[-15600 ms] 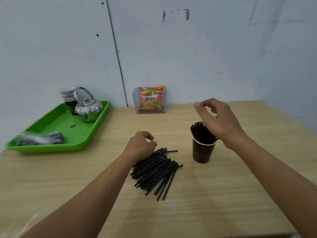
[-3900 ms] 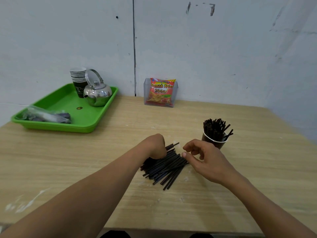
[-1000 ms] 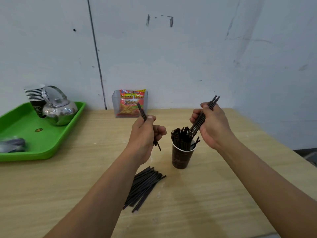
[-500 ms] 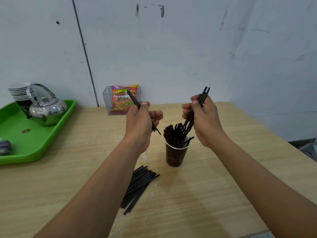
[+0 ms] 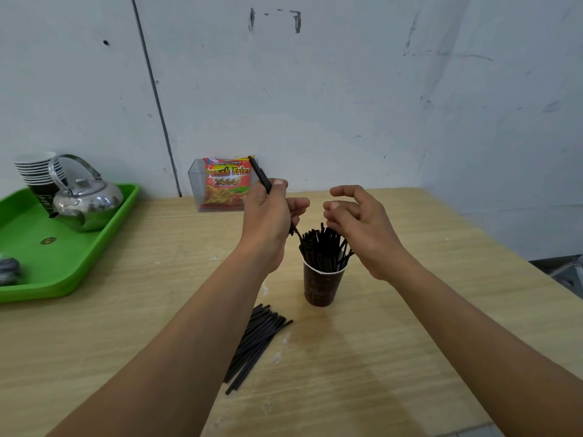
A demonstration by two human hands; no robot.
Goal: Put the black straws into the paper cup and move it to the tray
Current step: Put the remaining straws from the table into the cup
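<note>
A dark brown paper cup stands upright on the wooden table, packed with black straws that stick up above its rim. My left hand hovers just left of the cup, shut on a few black straws whose lower ends reach the cup's mouth. My right hand is over the cup's right side, fingers apart and curled, holding nothing. A loose pile of black straws lies on the table in front of the cup. The green tray sits at the far left.
On the tray stand a steel kettle, a stack of paper cups and a plastic-wrapped bundle. A clear holder with a snack packet stands against the white wall. The table's right edge runs diagonally near my right arm.
My right hand has let its bundle of straws drop into the cup and opened. My left hand has come closer to the cup, still holding its straws.
</note>
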